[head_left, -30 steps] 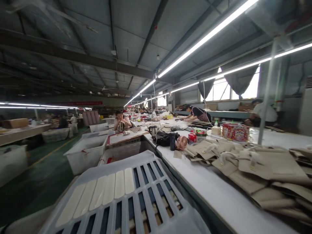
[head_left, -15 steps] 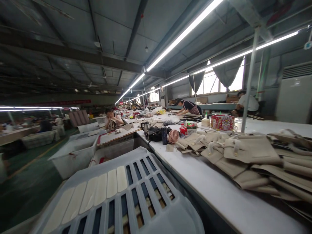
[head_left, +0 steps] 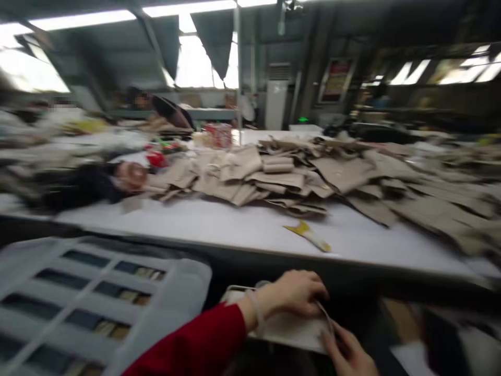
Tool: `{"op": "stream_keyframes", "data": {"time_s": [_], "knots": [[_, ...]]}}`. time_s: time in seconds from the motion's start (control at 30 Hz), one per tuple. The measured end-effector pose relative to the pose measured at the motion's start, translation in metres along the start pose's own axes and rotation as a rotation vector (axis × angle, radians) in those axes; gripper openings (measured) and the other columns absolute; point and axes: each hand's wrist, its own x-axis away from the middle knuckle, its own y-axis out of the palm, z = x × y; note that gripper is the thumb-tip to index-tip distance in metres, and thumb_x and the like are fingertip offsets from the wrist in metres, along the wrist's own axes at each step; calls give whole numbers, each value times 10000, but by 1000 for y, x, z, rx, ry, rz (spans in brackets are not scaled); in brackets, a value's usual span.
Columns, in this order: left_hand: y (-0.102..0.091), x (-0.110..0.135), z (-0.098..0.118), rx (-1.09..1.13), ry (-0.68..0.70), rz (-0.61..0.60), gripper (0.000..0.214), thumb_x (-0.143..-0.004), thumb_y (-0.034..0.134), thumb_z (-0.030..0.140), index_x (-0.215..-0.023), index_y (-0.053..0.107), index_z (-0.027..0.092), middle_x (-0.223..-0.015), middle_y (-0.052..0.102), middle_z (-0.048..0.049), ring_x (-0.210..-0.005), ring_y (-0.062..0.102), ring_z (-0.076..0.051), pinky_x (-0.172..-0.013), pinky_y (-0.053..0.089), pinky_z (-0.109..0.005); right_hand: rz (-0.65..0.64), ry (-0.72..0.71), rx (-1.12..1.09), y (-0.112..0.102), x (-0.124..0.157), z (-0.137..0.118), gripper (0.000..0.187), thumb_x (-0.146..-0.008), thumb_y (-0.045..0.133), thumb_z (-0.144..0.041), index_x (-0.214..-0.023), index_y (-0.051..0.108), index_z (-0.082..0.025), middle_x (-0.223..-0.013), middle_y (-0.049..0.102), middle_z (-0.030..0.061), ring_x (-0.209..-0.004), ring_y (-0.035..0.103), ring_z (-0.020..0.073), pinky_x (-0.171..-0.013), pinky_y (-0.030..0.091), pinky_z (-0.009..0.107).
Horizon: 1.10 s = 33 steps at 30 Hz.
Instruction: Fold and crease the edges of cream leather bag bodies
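Low in the view, my left hand, with a red sleeve and a pale band at the wrist, curls its fingers over the edge of a pale cream panel. At the panel's right end, my right hand grips the edge with its fingers bent, partly cut off by the frame. A thin pale strip stands up between the two hands. Motion blur hides what kind of piece this is. On the white table beyond my hands lies a small yellow tool, too blurred to name.
Beige leather-like pieces lie heaped along the white table. A grey slotted plastic crate stands at left. Farther back are a pink fan, a red patterned box and a bent-over co-worker.
The view has swung right and down. Both my hands and the cream panel have come into view, and the crate now sits farther left; the pale strips on it are out of view.
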Motion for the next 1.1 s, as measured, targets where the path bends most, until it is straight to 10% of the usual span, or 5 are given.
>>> {"op": "stream_keyframes", "data": {"time_s": [0.2, 0.8, 1.1], "knots": [[28, -37, -32, 82, 289, -48, 269, -809, 580, 150, -1042, 699, 213, -1030, 723, -42, -955, 683, -206, -860, 524, -278, 58, 185, -130, -24, 15, 4, 375, -882, 543, -419, -1133, 697, -186, -1106, 714, 76, -968, 673, 233, -853, 522, 305], [15, -28, -22, -214, 107, -115, 231, -952, 473, 261, -874, 655, 142, -888, 738, -119, -776, 722, -293, -676, 577, -375, -29, 11, 284, -30, -13, -18, 303, -949, 451, -294, -1075, 697, -168, -910, 708, 91, -850, 674, 234, -782, 486, 317], [20, -53, 3, -225, 282, -329, 223, -830, 524, 32, -739, 694, 143, -777, 737, -127, -743, 710, -290, -677, 556, -373, -50, 15, 338, -30, -9, -26, 252, -932, 413, -122, -873, 651, -181, -830, 674, 60, -769, 667, 208, -670, 411, 292]]}}
